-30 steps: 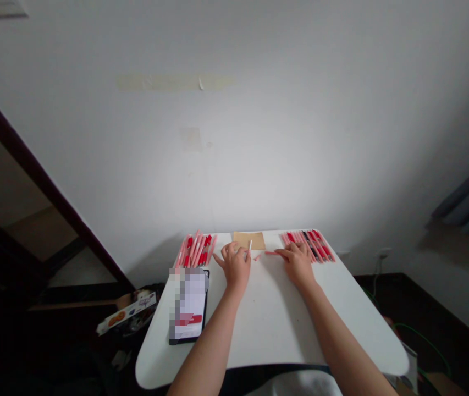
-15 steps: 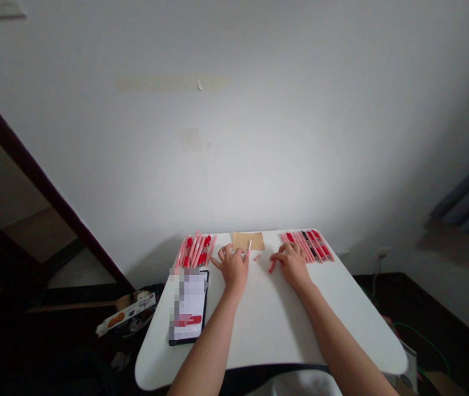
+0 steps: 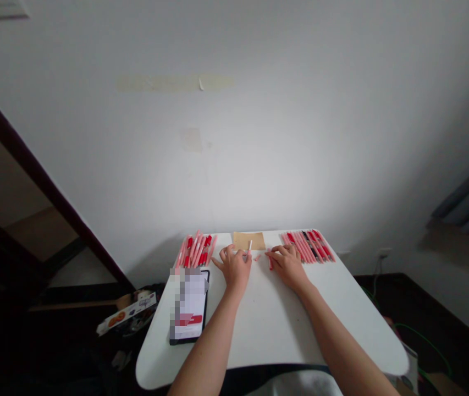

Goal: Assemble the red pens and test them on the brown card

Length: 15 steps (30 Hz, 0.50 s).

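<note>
My left hand (image 3: 236, 268) is over the far middle of the white table (image 3: 267, 319), its thumb and index finger closed on a slim pen part, white at the top (image 3: 250, 244), which sticks up past the fingertips. Facing it, my right hand (image 3: 288, 265) pinches a short pink pen barrel (image 3: 270, 264) close to the tabletop. Between the hands lies a small pink piece (image 3: 258, 257), too small to identify. The other fingers of my left hand are spread. Both pen parts are partly hidden by fingers.
Pink and red pens (image 3: 195, 252) lie in a loose bunch at the far left. A neater row of pink, red and black pens (image 3: 308, 246) is at the far right. Tan paper (image 3: 249, 240) lies by the wall (image 3: 254, 165). A phone (image 3: 191, 308) rests beside my left forearm.
My right hand has shifted slightly left, toward my left hand, and the pink barrel has turned more upright in the view. My left hand has barely moved.
</note>
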Each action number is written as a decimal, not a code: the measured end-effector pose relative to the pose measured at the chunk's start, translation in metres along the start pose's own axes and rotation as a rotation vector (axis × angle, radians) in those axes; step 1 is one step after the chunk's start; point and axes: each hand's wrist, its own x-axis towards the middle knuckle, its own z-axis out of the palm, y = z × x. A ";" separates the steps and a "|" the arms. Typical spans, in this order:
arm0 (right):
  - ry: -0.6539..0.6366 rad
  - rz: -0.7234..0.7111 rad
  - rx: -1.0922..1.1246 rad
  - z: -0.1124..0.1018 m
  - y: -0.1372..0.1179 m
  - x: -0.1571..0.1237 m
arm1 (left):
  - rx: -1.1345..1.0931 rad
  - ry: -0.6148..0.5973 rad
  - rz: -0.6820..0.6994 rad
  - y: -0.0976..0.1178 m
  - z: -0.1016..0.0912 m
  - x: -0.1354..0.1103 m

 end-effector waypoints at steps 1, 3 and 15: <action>-0.003 -0.006 0.001 0.000 0.000 0.000 | -0.002 0.000 0.003 0.000 0.000 0.000; -0.007 -0.015 0.006 0.001 -0.001 0.000 | -0.007 0.000 0.008 0.000 0.001 0.000; 0.029 -0.004 0.004 0.001 -0.001 0.000 | -0.006 0.010 0.007 -0.001 0.004 0.000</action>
